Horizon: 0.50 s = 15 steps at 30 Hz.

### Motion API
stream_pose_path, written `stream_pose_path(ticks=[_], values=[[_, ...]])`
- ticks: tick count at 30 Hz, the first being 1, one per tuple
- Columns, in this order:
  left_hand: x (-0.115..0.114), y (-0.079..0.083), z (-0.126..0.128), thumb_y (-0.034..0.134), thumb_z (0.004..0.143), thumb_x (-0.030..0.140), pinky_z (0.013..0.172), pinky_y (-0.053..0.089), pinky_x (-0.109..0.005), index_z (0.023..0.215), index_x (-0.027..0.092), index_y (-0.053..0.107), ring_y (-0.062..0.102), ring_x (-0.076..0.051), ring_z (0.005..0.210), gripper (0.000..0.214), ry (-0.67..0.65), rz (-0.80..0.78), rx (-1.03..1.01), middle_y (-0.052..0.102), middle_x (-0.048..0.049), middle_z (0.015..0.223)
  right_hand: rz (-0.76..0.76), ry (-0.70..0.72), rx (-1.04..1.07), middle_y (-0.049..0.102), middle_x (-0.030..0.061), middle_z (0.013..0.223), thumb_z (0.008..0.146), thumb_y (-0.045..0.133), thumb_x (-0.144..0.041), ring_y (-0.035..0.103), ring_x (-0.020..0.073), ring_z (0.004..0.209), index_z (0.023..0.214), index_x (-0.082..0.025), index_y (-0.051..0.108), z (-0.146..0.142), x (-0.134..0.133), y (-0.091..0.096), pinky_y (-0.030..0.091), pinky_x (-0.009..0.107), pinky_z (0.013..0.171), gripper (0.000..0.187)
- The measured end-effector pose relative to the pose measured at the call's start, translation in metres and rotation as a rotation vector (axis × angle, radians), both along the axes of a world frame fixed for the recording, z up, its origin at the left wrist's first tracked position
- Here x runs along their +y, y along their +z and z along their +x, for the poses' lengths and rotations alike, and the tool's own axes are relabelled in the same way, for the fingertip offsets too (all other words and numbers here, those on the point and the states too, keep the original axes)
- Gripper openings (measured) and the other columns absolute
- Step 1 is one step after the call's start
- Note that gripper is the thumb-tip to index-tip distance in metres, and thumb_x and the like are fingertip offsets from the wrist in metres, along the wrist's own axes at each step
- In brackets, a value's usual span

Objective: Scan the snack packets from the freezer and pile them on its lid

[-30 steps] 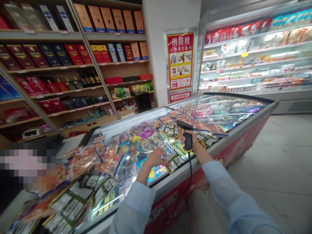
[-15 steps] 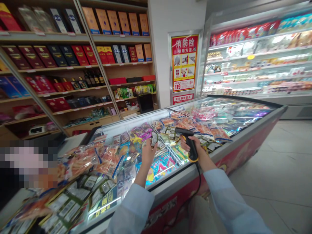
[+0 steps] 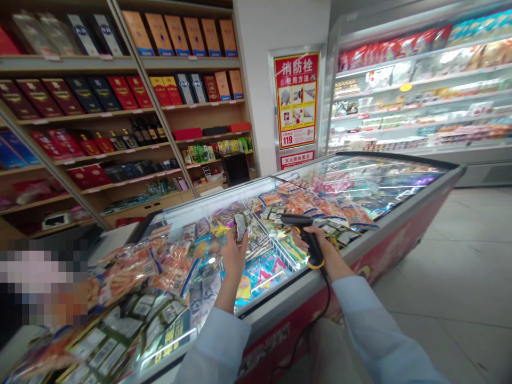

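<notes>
My left hand is closed on a small packet with a pale printed back, raised above the chest freezer. My right hand grips a black barcode scanner with yellow trim, its head toward the left. A cord runs down from the scanner's handle past the freezer's front. Beyond the scanner, orange-coloured food packs lie on the freezer, with green-and-white packets near its front edge. Under my hands, blue and pink packages show inside the freezer beside a white wire basket.
The chest freezer's front rim runs diagonally before me. More orange packs and green packets are heaped at left. Behind stand shelves of boxed goods, a red poster and a lit refrigerated display.
My left hand has moved slightly left and the packet has turned, showing more of its pale printed side. The scanner stays in my right hand. The view has shifted a little.
</notes>
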<state>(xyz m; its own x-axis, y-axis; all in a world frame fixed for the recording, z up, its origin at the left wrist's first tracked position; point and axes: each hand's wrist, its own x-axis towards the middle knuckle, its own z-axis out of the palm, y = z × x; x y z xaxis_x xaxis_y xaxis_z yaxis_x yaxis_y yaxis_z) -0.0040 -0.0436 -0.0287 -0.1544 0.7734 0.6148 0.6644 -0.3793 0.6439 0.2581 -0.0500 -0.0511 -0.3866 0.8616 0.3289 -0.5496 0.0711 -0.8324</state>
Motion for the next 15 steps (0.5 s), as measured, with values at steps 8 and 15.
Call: stream_pose_path(ticks=[8, 15], values=[[0.0, -0.002, 0.0, 0.055, 0.085, 0.041, 0.061, 0.049, -0.027, 0.1, 0.019, 0.051, 0.071, -0.021, 0.074, 0.027, -0.009, 0.001, 0.027, 0.072, -0.0084, 0.088, -0.037, -0.008, 0.0, 0.04, -0.0041, 0.045, 0.071, 0.052, -0.045, 0.036, 0.0123, 0.034, 0.079, -0.02, 0.05, 0.0, -0.002, 0.0, 0.033, 0.027, 0.035, 0.027], [0.006, -0.007, -0.002, 0.053, 0.087, 0.043, 0.056, 0.046, -0.025, 0.095, 0.019, 0.049, 0.07, -0.021, 0.069, 0.025, -0.014, 0.021, 0.071, 0.072, -0.0081, 0.085, -0.013, 0.059, 0.092, 0.04, -0.0051, 0.046, 0.07, 0.054, -0.045, 0.037, 0.0116, 0.036, 0.079, -0.019, 0.049, 0.004, 0.008, -0.007, 0.035, 0.025, 0.037, 0.028]])
